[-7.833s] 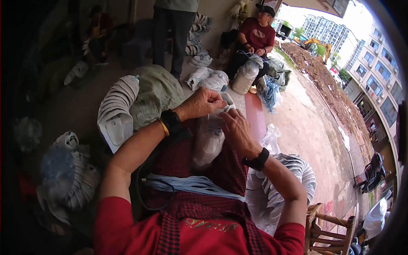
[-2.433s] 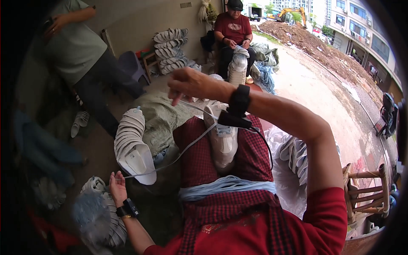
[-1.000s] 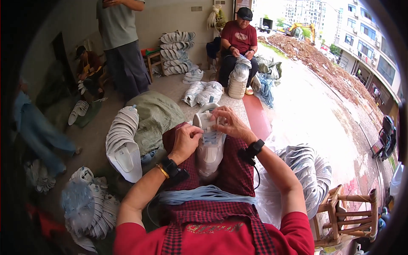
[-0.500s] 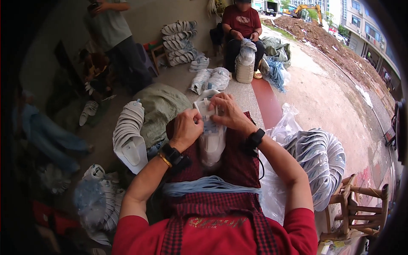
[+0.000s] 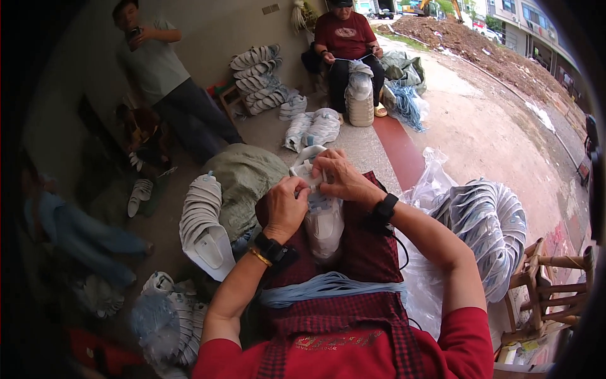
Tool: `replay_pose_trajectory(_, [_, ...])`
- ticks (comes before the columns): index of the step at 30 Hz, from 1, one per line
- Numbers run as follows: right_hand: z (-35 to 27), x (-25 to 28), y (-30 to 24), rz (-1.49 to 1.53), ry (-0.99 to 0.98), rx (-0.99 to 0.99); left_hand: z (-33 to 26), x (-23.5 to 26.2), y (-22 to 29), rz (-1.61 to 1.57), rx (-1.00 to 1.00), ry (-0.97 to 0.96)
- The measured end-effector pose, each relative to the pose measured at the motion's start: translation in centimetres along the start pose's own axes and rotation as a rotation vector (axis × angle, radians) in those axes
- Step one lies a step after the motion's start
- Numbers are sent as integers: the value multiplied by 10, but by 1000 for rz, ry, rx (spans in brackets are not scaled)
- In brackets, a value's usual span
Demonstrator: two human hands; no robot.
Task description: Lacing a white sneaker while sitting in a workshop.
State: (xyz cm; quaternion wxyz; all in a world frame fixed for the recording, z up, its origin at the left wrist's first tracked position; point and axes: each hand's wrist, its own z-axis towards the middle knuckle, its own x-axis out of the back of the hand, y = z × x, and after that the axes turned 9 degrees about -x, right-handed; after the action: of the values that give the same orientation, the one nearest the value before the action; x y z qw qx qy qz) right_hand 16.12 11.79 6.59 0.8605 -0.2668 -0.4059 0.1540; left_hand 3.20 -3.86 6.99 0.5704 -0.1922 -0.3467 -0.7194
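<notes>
A white shoe upper (image 5: 325, 230) stands between my knees, toe toward me, its collar at the far end. Bits of light blue show across its eyelet rows. My left hand (image 5: 287, 205) is closed in a pinch at the left eyelet row; what lies between its fingertips is too small to make out. Bent over the opposite side, my right hand (image 5: 346, 179) grips the upper near the tongue with thumb and fingers. A bundle of light blue shoelaces (image 5: 334, 289) lies across my lap on the dark red checked apron (image 5: 353, 311).
Left of my knees stand a nested stack of white uppers (image 5: 203, 221) and a green sack (image 5: 243, 183). To the right are clear plastic (image 5: 420, 278), another stack of uppers (image 5: 483, 227) and a bamboo stool (image 5: 549, 284). A seated co-worker (image 5: 346, 38) and a standing person (image 5: 158, 63) are ahead.
My view has shifted, so the scene sits further right. Both hands stay at the upper, with the left fingers now closer to the right ones. The seated co-worker's hands have spread apart, stretching a lace.
</notes>
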Motion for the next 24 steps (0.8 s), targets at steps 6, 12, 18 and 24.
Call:
replay_pose_trajectory(6, [1, 7, 6, 1, -9, 10, 11, -10, 14, -75, -37, 51])
replay_pose_trajectory(12, [-4, -1, -13, -45, 143, 67, 3, -2, 2, -68, 81, 45])
replay_pose_trajectory(18, [10, -3, -21, -233, 49, 237, 1, -8, 4, -25, 58, 106])
replay_pose_trajectory(24, [21, 13, -33, -516, -168, 255, 0, -8, 8, -88, 72, 121])
